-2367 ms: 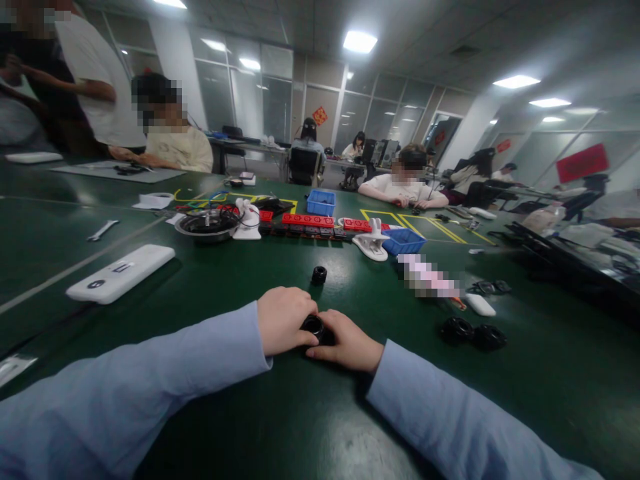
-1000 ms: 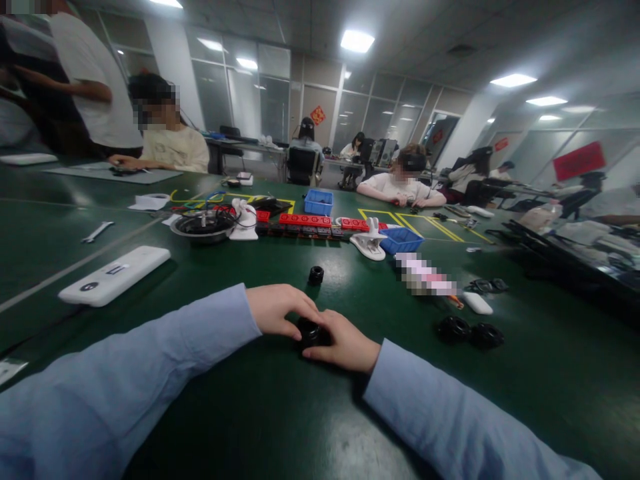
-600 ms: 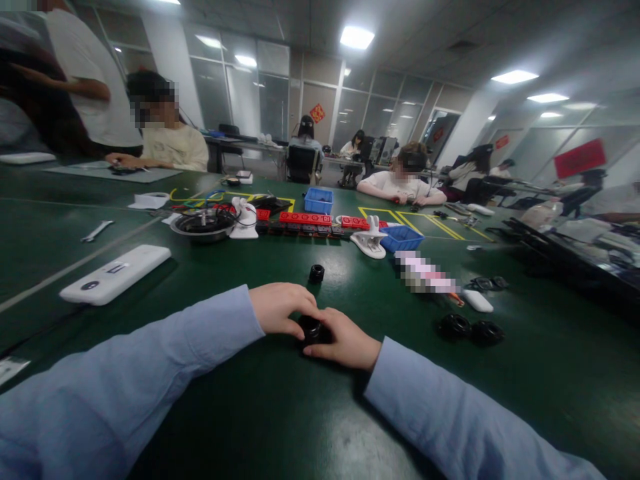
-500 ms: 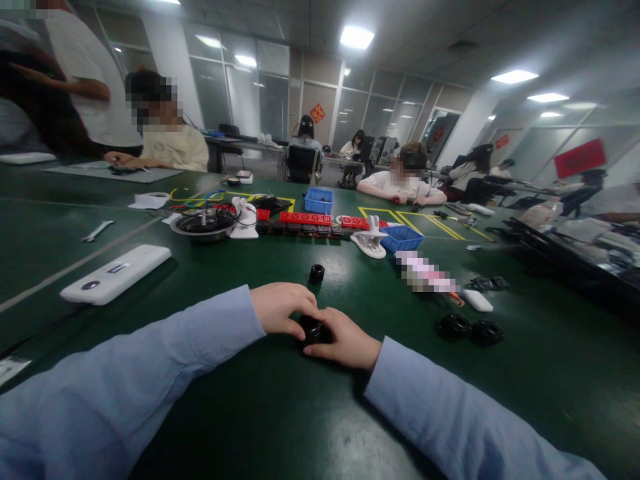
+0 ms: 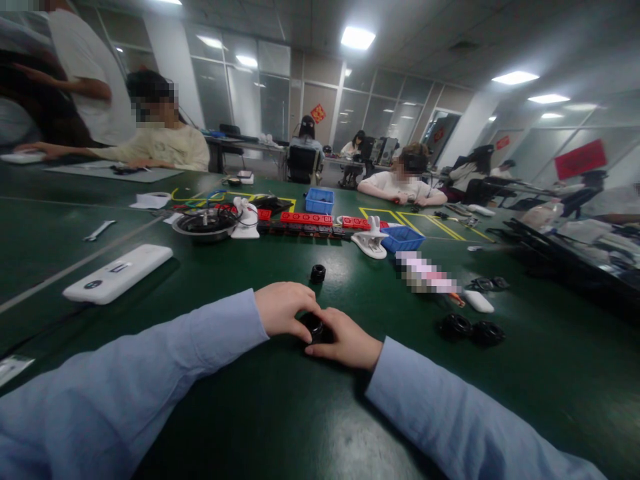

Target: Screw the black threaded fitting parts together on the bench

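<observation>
Both hands meet around a black cylindrical part [image 5: 315, 327] on the green table, and the fingers cover much of it. My left hand [image 5: 286, 308] grips it from the left and above, thumb against its near side. From the right, my right hand [image 5: 346, 338] holds it between thumb and fingers, its fingertips touching those of the left. A smaller black cylindrical piece [image 5: 318, 273] stands by itself just beyond the hands. Two more black round parts [image 5: 457, 325] lie side by side to the right.
A white power bank [image 5: 120, 273] and a wrench [image 5: 99, 231] lie at the left. Farther back are a metal bowl [image 5: 203, 233], red blocks [image 5: 306, 218], a white clip [image 5: 370, 243] and blue bins [image 5: 401, 238]. A white case [image 5: 479, 301] lies right. Other people sit beyond the table.
My hands stay around the black part with hardly any shift. At the far left, a co-worker has stretched an arm out to a white object at the table's edge.
</observation>
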Tool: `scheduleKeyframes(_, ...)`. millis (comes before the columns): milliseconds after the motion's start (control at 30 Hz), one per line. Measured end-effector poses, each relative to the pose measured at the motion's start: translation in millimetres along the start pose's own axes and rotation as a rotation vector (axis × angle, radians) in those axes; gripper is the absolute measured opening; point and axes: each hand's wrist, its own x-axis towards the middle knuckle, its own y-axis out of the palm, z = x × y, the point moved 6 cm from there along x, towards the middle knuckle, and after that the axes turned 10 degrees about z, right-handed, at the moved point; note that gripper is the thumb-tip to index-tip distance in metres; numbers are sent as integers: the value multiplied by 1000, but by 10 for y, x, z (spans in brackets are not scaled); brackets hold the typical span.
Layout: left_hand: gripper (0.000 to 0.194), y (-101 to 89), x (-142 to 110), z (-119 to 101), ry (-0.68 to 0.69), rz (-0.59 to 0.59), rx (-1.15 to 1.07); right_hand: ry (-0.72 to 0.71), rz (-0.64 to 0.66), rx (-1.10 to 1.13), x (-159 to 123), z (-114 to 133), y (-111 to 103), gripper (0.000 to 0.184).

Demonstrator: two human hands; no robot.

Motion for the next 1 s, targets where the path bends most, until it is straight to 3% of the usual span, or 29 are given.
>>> scheduleKeyframes(300, 36, 3, -42, -96, -230, -55, 64, -2, 16, 4, 11, -15, 19, 45)
scheduleKeyframes(667, 43, -6, -62, -182, -398, -69, 160, 14, 16, -8, 25, -7, 22, 26)
scheduleKeyframes(1000, 58, 40, -7, -188, -425, -118, 241, 31, 15, -6, 26, -39, 37, 27)
